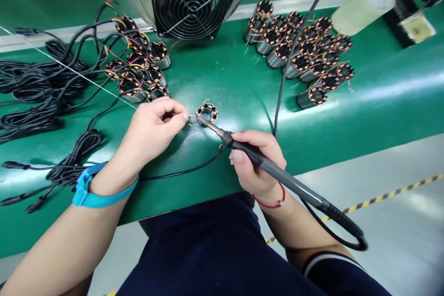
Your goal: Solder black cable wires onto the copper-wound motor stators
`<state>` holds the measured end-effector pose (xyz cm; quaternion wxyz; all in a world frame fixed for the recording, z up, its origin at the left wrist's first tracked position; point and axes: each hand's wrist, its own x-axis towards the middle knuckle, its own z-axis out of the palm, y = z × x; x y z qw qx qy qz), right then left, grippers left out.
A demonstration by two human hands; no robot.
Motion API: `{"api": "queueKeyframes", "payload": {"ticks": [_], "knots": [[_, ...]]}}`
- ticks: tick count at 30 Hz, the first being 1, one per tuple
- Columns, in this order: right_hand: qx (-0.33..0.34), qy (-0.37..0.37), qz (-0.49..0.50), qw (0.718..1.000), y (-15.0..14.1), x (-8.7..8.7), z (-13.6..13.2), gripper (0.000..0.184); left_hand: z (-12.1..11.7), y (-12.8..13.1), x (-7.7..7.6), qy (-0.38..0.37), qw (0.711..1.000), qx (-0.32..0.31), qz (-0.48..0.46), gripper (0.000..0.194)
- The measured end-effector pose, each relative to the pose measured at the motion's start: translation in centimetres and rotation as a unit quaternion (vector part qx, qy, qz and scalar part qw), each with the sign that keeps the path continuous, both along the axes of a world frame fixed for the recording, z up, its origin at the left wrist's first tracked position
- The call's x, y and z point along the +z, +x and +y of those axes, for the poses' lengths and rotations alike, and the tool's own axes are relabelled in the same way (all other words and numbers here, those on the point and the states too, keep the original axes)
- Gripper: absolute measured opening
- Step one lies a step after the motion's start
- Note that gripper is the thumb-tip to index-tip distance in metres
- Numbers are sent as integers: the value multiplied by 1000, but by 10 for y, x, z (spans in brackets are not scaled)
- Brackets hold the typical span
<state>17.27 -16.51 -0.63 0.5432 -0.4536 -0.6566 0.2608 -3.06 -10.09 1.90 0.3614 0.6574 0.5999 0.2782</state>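
My right hand [258, 162] is closed round the dark handle of a soldering iron [294, 182]. The iron's tip meets the left rim of a motor stator [207, 113], a ring with copper windings standing on the green table. Just left of it, my left hand [157, 122] pinches a thin cable wire [192, 116], whose bared end lies at the iron's tip. A yellow strand pokes out below the fingertips. A thin white thread of solder wire [86, 78] runs from the upper left toward my left hand; whether the fingers hold it is hidden.
Several stators with coloured wires [137, 64] stand at the left beside bundled black cables [45, 83]. More stators [301, 51] are grouped at the right. A fan with a wire guard [192, 4] sits at the back. The iron's cord [294, 46] hangs across the table near a pale roll [364, 7].
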Motion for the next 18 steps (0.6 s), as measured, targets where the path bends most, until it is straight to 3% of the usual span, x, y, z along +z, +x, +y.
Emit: {"api": "queueKeyframes", "payload": {"ticks": [18], "knots": [[5, -24, 26, 999, -2, -4, -2, 25, 0, 2, -1, 14, 1000, -3, -27, 11]]}}
